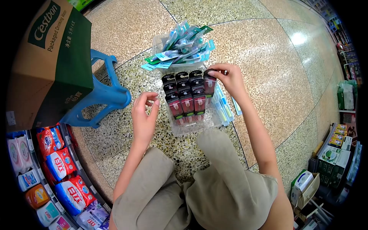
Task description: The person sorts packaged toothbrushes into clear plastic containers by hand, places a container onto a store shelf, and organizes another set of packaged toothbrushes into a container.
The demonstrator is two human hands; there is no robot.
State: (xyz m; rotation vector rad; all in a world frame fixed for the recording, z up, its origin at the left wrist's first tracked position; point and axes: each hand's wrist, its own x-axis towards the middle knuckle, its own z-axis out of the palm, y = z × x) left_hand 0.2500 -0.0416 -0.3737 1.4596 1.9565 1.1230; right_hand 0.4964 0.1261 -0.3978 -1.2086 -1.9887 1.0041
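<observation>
My right hand [229, 76] pinches the top of a small black-topped pack [209, 86] with a dark red lower part. This pack is at the right end of several similar packs [186, 103] lined up in rows in a clear plastic bin [186, 129] on the floor. To the left of the bin hovers my left hand [145, 113], with thumb and fingers curved apart and nothing between them. A second clear bin [159, 44] behind holds a heap of teal and green packaged toothbrushes [184, 44].
Light blue packs [224, 105] lie on the speckled floor, right of the near bin. At left a large water carton [50, 73] rests on a blue plastic stool [115, 94]. Detergent bags [74, 193] fill a low shelf at lower left; boxes [333, 157] stand at right.
</observation>
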